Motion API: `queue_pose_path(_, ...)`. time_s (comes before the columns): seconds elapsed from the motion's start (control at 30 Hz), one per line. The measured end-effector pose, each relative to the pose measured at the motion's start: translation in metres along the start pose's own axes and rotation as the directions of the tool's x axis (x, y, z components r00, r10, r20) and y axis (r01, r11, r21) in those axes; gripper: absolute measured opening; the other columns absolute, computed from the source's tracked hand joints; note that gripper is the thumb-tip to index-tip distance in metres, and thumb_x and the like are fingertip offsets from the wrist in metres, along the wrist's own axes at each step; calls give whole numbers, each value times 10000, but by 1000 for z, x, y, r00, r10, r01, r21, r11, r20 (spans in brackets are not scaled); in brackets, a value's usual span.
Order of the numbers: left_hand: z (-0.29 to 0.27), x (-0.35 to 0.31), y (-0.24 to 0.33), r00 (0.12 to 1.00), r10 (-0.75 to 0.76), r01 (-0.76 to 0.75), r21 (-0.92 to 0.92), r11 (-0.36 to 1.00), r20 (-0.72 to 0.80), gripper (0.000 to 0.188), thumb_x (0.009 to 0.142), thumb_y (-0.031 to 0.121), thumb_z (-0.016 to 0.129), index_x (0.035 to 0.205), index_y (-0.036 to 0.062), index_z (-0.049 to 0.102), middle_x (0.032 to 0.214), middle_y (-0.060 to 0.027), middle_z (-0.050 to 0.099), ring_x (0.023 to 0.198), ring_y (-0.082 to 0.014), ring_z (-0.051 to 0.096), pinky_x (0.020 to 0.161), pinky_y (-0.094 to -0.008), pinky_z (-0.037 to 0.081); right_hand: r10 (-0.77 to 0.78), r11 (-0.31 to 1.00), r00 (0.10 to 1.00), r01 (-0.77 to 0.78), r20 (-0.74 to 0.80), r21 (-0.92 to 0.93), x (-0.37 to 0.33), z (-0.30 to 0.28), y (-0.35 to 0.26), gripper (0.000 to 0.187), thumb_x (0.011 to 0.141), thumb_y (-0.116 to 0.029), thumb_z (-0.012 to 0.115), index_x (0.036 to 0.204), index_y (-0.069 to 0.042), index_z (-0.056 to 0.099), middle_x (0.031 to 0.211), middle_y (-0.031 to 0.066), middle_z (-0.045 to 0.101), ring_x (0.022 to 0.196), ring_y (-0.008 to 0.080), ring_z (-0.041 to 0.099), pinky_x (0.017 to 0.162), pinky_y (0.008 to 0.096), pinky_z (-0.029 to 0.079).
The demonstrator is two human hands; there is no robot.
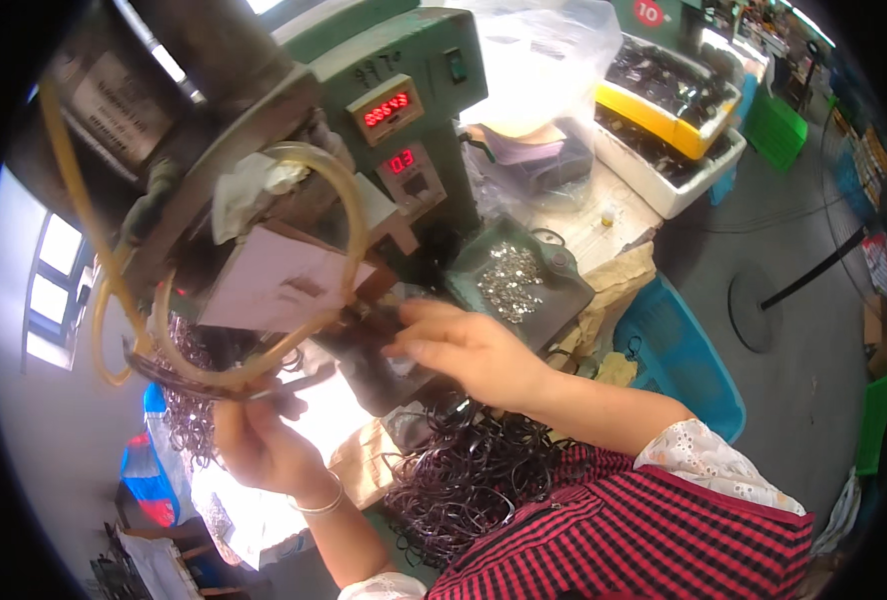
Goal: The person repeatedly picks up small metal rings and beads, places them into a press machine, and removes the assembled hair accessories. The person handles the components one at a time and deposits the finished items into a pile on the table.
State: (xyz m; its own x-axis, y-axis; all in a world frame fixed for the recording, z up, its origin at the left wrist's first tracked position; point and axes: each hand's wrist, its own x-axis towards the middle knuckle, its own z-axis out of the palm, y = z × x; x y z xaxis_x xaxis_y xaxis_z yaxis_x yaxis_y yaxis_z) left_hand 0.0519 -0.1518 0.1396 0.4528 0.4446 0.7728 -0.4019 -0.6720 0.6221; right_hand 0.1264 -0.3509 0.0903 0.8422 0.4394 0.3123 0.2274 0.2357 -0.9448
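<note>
Just below the centre of the view, the right hand (pixel 479 355) is reaching in at the working area of a green bench-top press (pixel 304 60), its thumb lying close under the index finger and the fingers keeping only a narrow gap; the tips are merging with dark machine parts, so I cannot tell whether they are holding anything. Toward eight o'clock, the left hand (pixel 274 450) is bending its fingers up beneath a curved yellowish hose (pixel 354 220), with a small dark piece showing at the fingertips; blur and the hose are hiding whether they are pinching it. The dark glossy bands (pixel 469 480) are lying in a tangled heap at six o'clock, over the lap of a red-and-black checked garment (pixel 644 530), and another tangle (pixel 189 415) is showing at eight o'clock, beyond the left hand. At one o'clock from the right hand, a dark grey tray (pixel 564 292) is holding small silvery metal pieces (pixel 512 280), while a blue plastic bin (pixel 699 355) is standing at three o'clock. Two red digital displays (pixel 386 106) are glowing on the press, at eleven o'clock from that hand, and a pale pink card (pixel 274 280) is hanging at nine o'clock.
</note>
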Motion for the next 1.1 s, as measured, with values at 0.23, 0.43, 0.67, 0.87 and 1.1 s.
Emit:
queue_pose_path(0.23, 11, -32, 3, 826, 430, -493, 98, 864, 363, 89, 907, -89, 595, 944, -43, 662, 789, -131, 650, 587, -174, 595, 522, -263, 466, -96, 974, 995, 100, 28, -205, 12, -17, -4, 260, 887, -109, 644, 1117, -7, 708, 1226, 178, 681, 1215, 303, 615, 1019, 371, 477)
queue_pose_path(0.43, 38, -32, 0, 809, 342, -405, 32, 914, 478, 244, 865, -140, 619, 1057, -5, 686, 844, -117, 671, 597, -163, 611, 535, -273, 482, -33, 940, 866, -143, -498, -310, 11, -106, 51, 318, 906, -82, 629, 1218, -25, 656, 1169, 118, 708, 1090, 185, 658, 959, 325, 498)
queue_pose_path(0.67, 40, -30, -3, 808, 334, -404, 43, 914, 486, 232, 863, -132, 627, 1060, -21, 678, 900, -135, 699, 573, -165, 612, 528, -275, 480, -96, 283, 982, -132, -165, -950, -49, -99, 41, 319, 806, -226, 758, 1076, -69, 692, 899, 108, 666, 921, 322, 617, 812, 431, 519)
queue_pose_path(0.87, 10, -51, 32, 879, 165, -287, 221, 932, 447, 251, 854, -38, 705, 1103, -6, 695, 994, -140, 711, 826, -227, 692, 693, -312, 552, -200, 300, 955, -152, -218, -942, 0, -80, 83, 103, 789, -149, 726, 793, -84, 645, 860, 133, 674, 891, 348, 637, 757, 477, 518)
queue_pose_path(1.1, -131, -40, 15, 983, 8, 107, 612, 783, -182, 219, 990, -38, 550, 1189, -48, 640, 1059, -79, 689, 880, -152, 644, 740, -257, 505, -414, 267, 907, 39, -78, -963, -10, -97, 80, 75, 800, -106, 722, 789, -76, 654, 813, 100, 589, 845, 332, 592, 689, 455, 479)
